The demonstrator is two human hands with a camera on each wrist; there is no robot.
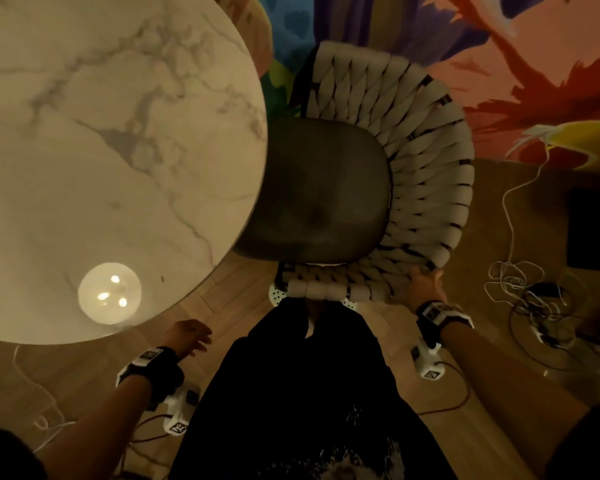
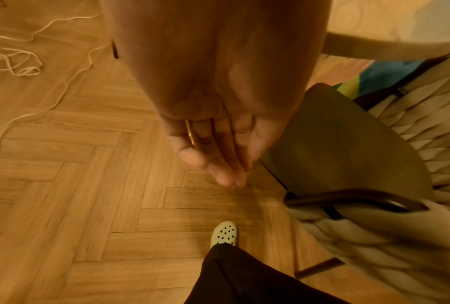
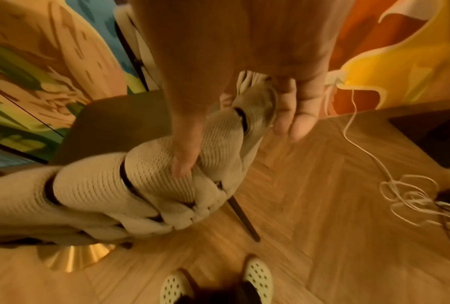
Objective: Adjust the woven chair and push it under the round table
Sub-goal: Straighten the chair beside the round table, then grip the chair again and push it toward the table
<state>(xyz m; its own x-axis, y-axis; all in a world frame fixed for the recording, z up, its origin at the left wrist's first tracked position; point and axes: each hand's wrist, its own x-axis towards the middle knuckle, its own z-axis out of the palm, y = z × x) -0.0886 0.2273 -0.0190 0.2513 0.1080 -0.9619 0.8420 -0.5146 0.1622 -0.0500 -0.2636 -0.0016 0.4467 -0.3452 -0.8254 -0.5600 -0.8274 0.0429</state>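
The woven chair (image 1: 426,181) has a cream braided back and a dark seat cushion (image 1: 319,192). Its seat front sits partly beneath the rim of the round marble table (image 1: 111,140). My right hand (image 1: 425,282) grips the padded top rail at the chair's near corner; in the right wrist view the thumb and fingers (image 3: 294,111) wrap the woven rail (image 3: 151,174). My left hand (image 1: 191,336) hangs free over the floor below the table's edge, fingers straight and holding nothing (image 2: 226,156). The chair's dark frame (image 2: 348,199) lies to its right.
A colourful mural wall (image 1: 499,57) stands behind the chair. Tangled white cables (image 1: 520,282) and a power strip lie on the wood floor at right, beside a dark box (image 1: 593,230). A loose cord (image 2: 23,61) trails left. The table's gold base (image 3: 72,257) and my shoes (image 3: 257,275) are close.
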